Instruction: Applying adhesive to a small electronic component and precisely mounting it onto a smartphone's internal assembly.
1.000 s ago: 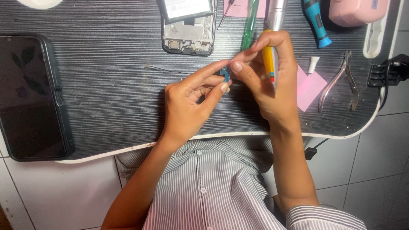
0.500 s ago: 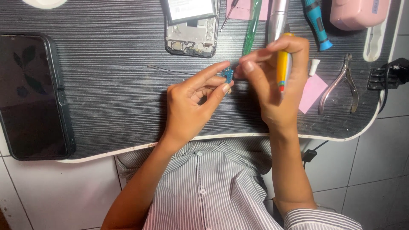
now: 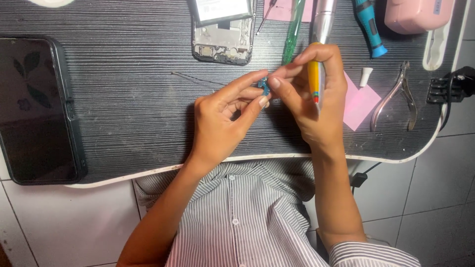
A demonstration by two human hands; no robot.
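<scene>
Right now I am pinching a small blue part (image 3: 265,86) between the fingertips of my left hand (image 3: 222,123) and my right hand (image 3: 309,99), just below the opened phone frame (image 3: 223,42). My right hand is also clamping a yellow tool (image 3: 313,74) against its palm. Both sets of fingers are pressing together on the part. Being so tiny, it could slip and drop onto the dark desk (image 3: 123,89), or the tool could be shifting my grip.
</scene>
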